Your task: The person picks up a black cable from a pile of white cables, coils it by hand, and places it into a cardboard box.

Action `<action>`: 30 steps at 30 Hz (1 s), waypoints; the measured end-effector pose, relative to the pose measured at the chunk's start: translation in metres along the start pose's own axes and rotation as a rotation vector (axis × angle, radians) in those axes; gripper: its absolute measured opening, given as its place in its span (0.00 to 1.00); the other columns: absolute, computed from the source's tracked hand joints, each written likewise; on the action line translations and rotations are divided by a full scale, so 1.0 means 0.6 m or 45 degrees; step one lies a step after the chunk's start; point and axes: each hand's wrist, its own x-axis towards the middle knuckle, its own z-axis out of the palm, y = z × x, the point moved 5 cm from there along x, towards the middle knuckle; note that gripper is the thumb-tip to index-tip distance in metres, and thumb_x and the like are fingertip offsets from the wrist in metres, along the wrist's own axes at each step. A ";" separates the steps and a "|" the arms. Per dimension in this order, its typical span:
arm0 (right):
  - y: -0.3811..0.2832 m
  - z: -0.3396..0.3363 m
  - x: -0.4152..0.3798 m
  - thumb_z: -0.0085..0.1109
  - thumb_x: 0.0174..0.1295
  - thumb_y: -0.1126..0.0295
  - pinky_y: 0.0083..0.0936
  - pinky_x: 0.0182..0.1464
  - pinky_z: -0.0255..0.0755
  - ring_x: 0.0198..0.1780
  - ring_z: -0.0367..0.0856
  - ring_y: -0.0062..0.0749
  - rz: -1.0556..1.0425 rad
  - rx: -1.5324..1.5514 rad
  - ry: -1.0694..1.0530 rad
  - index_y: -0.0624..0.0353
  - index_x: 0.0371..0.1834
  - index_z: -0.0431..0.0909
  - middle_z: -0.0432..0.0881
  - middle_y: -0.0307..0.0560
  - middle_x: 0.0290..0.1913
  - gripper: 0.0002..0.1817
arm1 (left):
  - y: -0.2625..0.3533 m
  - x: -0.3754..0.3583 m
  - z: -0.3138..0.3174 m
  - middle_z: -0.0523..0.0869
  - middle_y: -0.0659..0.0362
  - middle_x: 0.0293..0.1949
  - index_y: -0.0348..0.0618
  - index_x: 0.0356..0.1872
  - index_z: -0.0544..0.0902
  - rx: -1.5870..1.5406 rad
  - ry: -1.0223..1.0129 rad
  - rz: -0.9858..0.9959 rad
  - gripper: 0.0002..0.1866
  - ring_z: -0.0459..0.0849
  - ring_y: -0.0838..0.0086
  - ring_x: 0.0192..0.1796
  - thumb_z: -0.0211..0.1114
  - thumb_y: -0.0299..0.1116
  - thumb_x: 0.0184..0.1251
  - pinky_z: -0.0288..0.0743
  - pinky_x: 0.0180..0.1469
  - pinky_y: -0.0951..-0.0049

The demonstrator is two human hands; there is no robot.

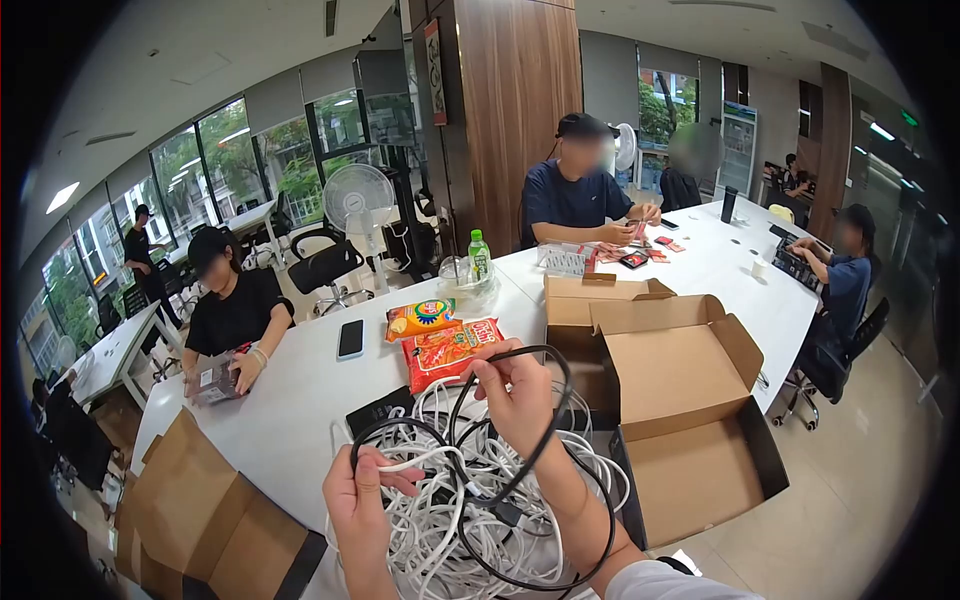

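The left hand grips a black cable and a white cable above a tangled heap of mostly white cables. The right hand pinches a black loop between its fingers. Just beyond the heap on the white surface lie a red snack bag and an orange snack bag, with a phone to their left. Open cardboard boxes stand right of the heap; another open box is at lower left. Across the surface, a person in a dark cap handles small red items.
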 end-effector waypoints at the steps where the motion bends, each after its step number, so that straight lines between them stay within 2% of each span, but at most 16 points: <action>1: 0.009 0.000 0.001 0.57 0.66 0.74 0.16 0.24 0.70 0.22 0.77 0.17 0.019 -0.015 -0.016 0.65 0.37 0.72 0.81 0.41 0.24 0.05 | -0.004 0.002 0.003 0.83 0.51 0.23 0.38 0.33 0.71 0.004 0.012 -0.018 0.15 0.80 0.76 0.22 0.47 0.38 0.78 0.73 0.27 0.79; 4: 0.030 -0.003 0.000 0.59 0.65 0.74 0.15 0.24 0.70 0.23 0.77 0.17 0.104 -0.017 -0.078 0.64 0.35 0.71 0.81 0.42 0.26 0.07 | -0.017 0.007 0.005 0.81 0.55 0.20 0.41 0.34 0.71 0.040 0.048 -0.075 0.14 0.78 0.77 0.19 0.48 0.40 0.77 0.70 0.20 0.80; 8: 0.016 0.001 0.001 0.55 0.68 0.75 0.15 0.28 0.73 0.25 0.78 0.19 0.215 0.203 -0.164 0.63 0.36 0.67 0.83 0.48 0.29 0.07 | -0.026 0.009 0.007 0.84 0.53 0.22 0.42 0.33 0.72 0.023 0.025 -0.070 0.15 0.76 0.80 0.19 0.49 0.42 0.77 0.69 0.24 0.82; 13: 0.025 0.005 0.006 0.56 0.68 0.71 0.16 0.28 0.75 0.25 0.81 0.24 0.272 0.302 -0.226 0.62 0.34 0.66 0.83 0.51 0.29 0.10 | -0.026 0.009 0.011 0.85 0.58 0.24 0.41 0.33 0.75 0.046 -0.013 -0.066 0.15 0.68 0.88 0.18 0.50 0.40 0.77 0.61 0.22 0.87; 17: 0.055 0.006 0.004 0.56 0.68 0.73 0.13 0.24 0.69 0.22 0.77 0.19 0.309 0.068 -0.109 0.60 0.34 0.66 0.80 0.44 0.24 0.08 | -0.027 0.009 0.013 0.85 0.61 0.23 0.41 0.34 0.78 0.052 -0.006 -0.062 0.13 0.65 0.90 0.17 0.52 0.38 0.76 0.58 0.21 0.88; 18: 0.056 0.006 0.004 0.56 0.67 0.73 0.14 0.22 0.65 0.20 0.74 0.16 0.126 -0.094 0.019 0.60 0.31 0.68 0.75 0.37 0.20 0.08 | -0.033 0.009 0.013 0.86 0.63 0.26 0.40 0.38 0.80 -0.024 -0.033 -0.140 0.11 0.64 0.91 0.19 0.61 0.38 0.70 0.57 0.21 0.88; 21: 0.051 0.008 0.002 0.62 0.61 0.74 0.27 0.24 0.70 0.19 0.78 0.38 -0.105 -0.704 0.013 0.63 0.32 0.71 0.79 0.49 0.20 0.08 | -0.044 0.009 0.021 0.87 0.65 0.31 0.40 0.41 0.81 0.115 -0.141 0.035 0.14 0.62 0.91 0.20 0.70 0.38 0.61 0.56 0.22 0.86; 22: 0.032 0.011 0.000 0.62 0.59 0.74 0.36 0.26 0.71 0.22 0.78 0.52 -0.017 -0.841 -0.018 0.62 0.36 0.72 0.79 0.55 0.22 0.08 | -0.045 0.007 0.021 0.87 0.66 0.35 0.39 0.46 0.81 0.145 -0.160 -0.065 0.23 0.61 0.91 0.21 0.77 0.39 0.52 0.56 0.22 0.86; 25: 0.035 0.006 -0.001 0.59 0.61 0.71 0.43 0.29 0.72 0.26 0.80 0.55 -0.008 -0.957 -0.019 0.61 0.39 0.72 0.81 0.55 0.24 0.08 | -0.029 0.004 0.033 0.87 0.66 0.37 0.38 0.50 0.79 0.226 -0.235 -0.036 0.27 0.61 0.91 0.20 0.77 0.39 0.51 0.56 0.22 0.87; 26: 0.040 0.002 -0.001 0.56 0.63 0.69 0.48 0.33 0.72 0.29 0.81 0.56 0.076 -1.053 -0.062 0.60 0.42 0.72 0.82 0.57 0.27 0.09 | -0.033 0.004 0.035 0.86 0.66 0.40 0.38 0.55 0.76 0.258 -0.310 -0.040 0.32 0.61 0.91 0.20 0.78 0.40 0.49 0.57 0.22 0.87; 29: 0.063 -0.011 -0.001 0.55 0.63 0.68 0.49 0.34 0.72 0.31 0.81 0.57 0.096 -1.242 -0.058 0.61 0.42 0.72 0.82 0.58 0.27 0.09 | -0.020 -0.003 0.052 0.85 0.65 0.45 0.37 0.57 0.74 0.255 -0.396 -0.109 0.36 0.60 0.93 0.21 0.80 0.35 0.44 0.54 0.21 0.89; 30: 0.076 -0.015 -0.002 0.55 0.63 0.68 0.49 0.35 0.73 0.31 0.81 0.58 0.121 -1.334 -0.074 0.62 0.42 0.72 0.81 0.60 0.27 0.10 | -0.012 -0.004 0.053 0.86 0.65 0.44 0.39 0.57 0.73 0.408 -0.466 -0.017 0.36 0.62 0.89 0.19 0.79 0.41 0.48 0.60 0.21 0.84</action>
